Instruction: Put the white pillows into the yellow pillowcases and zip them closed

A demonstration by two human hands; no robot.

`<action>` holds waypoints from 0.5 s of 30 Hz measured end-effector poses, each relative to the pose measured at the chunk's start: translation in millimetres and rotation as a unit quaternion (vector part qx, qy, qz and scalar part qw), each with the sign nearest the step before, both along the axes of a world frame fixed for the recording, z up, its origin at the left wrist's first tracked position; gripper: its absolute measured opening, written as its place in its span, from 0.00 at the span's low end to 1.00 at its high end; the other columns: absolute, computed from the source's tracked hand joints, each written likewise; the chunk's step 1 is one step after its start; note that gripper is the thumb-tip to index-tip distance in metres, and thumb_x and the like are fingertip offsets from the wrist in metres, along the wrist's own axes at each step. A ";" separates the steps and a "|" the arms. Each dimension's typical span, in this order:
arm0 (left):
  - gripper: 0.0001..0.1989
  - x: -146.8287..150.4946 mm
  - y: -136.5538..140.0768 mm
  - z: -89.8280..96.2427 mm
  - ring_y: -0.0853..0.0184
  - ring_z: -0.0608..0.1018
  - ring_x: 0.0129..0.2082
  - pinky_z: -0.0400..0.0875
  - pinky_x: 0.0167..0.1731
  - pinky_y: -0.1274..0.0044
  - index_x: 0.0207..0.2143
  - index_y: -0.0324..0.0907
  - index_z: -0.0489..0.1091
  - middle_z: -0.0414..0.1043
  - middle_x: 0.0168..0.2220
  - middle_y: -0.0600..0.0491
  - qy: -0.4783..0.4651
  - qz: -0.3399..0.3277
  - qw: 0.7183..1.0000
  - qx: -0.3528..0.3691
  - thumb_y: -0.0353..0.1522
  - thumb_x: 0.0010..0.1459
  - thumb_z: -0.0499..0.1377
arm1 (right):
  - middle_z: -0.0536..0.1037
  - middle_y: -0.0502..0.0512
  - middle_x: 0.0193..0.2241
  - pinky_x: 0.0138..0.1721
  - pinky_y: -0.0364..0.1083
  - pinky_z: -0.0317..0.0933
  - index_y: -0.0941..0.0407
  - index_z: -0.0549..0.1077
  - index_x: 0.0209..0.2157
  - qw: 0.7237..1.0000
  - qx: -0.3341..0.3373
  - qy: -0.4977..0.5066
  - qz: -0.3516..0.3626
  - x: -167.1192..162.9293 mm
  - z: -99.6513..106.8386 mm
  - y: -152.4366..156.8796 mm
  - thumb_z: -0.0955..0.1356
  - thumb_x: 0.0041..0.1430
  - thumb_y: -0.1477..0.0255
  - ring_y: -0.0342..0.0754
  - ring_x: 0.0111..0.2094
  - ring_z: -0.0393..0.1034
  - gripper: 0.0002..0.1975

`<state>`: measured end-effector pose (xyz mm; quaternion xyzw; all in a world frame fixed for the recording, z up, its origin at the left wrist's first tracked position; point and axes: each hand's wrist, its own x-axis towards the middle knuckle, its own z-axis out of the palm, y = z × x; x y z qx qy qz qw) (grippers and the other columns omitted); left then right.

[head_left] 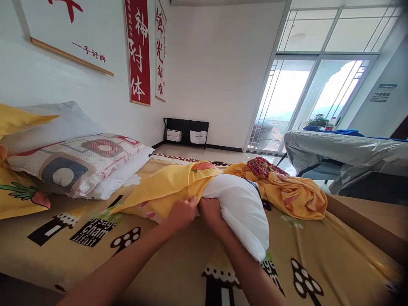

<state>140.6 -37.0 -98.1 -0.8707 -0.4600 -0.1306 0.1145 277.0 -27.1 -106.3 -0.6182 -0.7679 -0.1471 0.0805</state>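
Pillow [244, 206] half-hidden in yellow pillowcase [165, 185] — left hand [182, 213] tight on its edge; right hand [210, 211] — fingers hidden, grip unclear

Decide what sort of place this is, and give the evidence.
Probably a bedroom, or a room used for sleeping: a printed sheet covers a broad, bed-like surface, a patterned pillow lies on it, and a yellow cover partly overlaps a white pillow.

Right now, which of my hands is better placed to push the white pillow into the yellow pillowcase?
Probably your right hand: it is against the white pillow, while your left hand grips the yellow pillowcase near its opening.
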 end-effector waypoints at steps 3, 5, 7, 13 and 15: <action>0.15 -3.7 7.9 -22.9 0.57 0.79 0.31 0.71 0.30 0.71 0.43 0.35 0.65 0.75 0.31 0.43 -0.002 -0.010 1.000 -0.013 0.30 0.65 0.41 | 0.78 0.63 0.39 0.39 0.47 0.61 0.59 0.74 0.42 0.999 -0.021 0.004 0.039 0.1 -15.8 -25.3 0.60 0.61 0.77 0.51 0.39 0.73 0.13; 0.13 -6.1 8.3 -34.3 0.58 0.79 0.31 0.72 0.31 0.71 0.42 0.35 0.65 0.75 0.32 0.43 0.003 -0.032 0.999 -0.023 0.31 0.65 0.44 | 0.76 0.62 0.43 0.44 0.47 0.61 0.59 0.71 0.49 0.995 -0.042 0.014 0.087 8.0 -18.8 -48.2 0.63 0.60 0.74 0.52 0.44 0.70 0.16; 0.12 -7.1 3.8 -41.8 0.57 0.79 0.31 0.72 0.31 0.70 0.43 0.35 0.65 0.75 0.32 0.42 0.013 -0.057 0.998 -0.034 0.30 0.62 0.47 | 0.77 0.58 0.42 0.43 0.46 0.62 0.58 0.67 0.53 0.975 -0.119 0.073 0.173 26.8 -8.9 -64.6 0.66 0.58 0.68 0.50 0.43 0.70 0.22; 0.12 1.7 -25.9 -46.2 0.58 0.78 0.26 0.73 0.27 0.70 0.42 0.33 0.68 0.75 0.26 0.43 0.110 -0.156 0.981 -0.020 0.25 0.57 0.50 | 0.75 0.58 0.44 0.48 0.52 0.61 0.54 0.69 0.52 0.957 0.050 0.285 0.023 130.9 43.7 -25.5 0.63 0.57 0.56 0.52 0.43 0.69 0.25; 0.12 2.7 -35.5 -48.0 0.59 0.78 0.25 0.74 0.26 0.70 0.42 0.32 0.68 0.75 0.26 0.43 0.139 -0.184 0.973 -0.021 0.25 0.56 0.50 | 0.66 0.62 0.56 0.56 0.60 0.51 0.55 0.62 0.59 0.946 0.076 0.285 -0.131 159.7 38.9 -4.8 0.65 0.51 0.52 0.60 0.55 0.60 0.36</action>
